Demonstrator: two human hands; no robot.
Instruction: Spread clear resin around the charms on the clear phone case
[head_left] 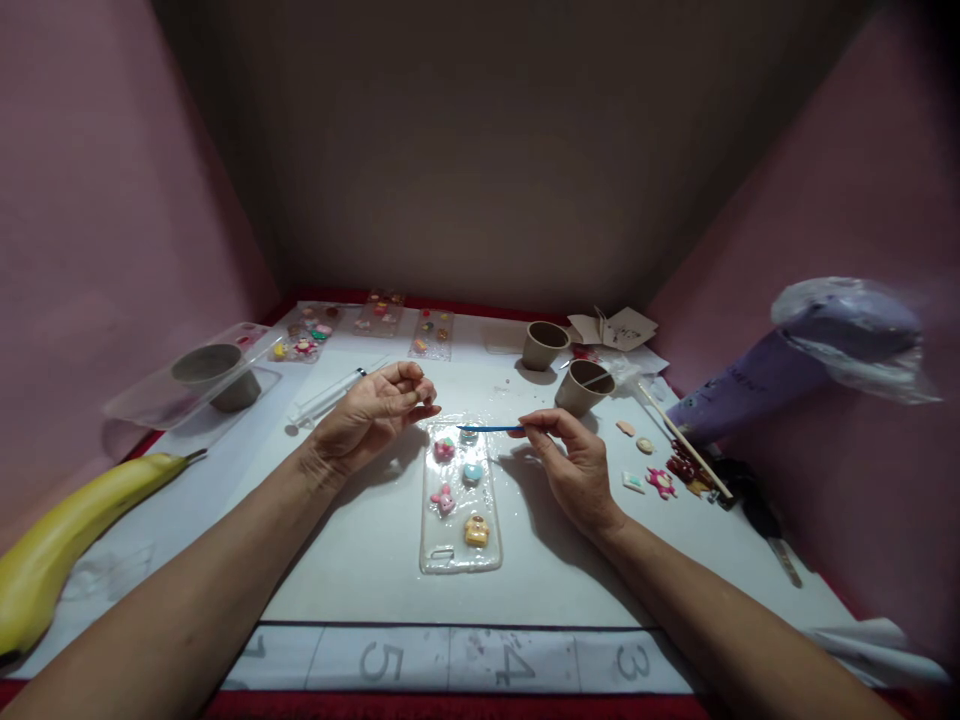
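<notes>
Holding blue stick (491,429) in right fingers (529,426), apparently above phone case (459,545)

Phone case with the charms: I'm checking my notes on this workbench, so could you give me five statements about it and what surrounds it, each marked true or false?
1. The right hand holds a thin blue tool. True.
2. The phone case carries no charms. False: several are on it, including a pink rabbit-eared one.
3. The banana lies beside the right forearm. False: it lies to the left of the left forearm.
4. The syringe lies closer to the left hand than to the right. True.
5. The numbered strip lies beyond the phone case, as the wearer looks. False: it runs along the near edge.
</notes>
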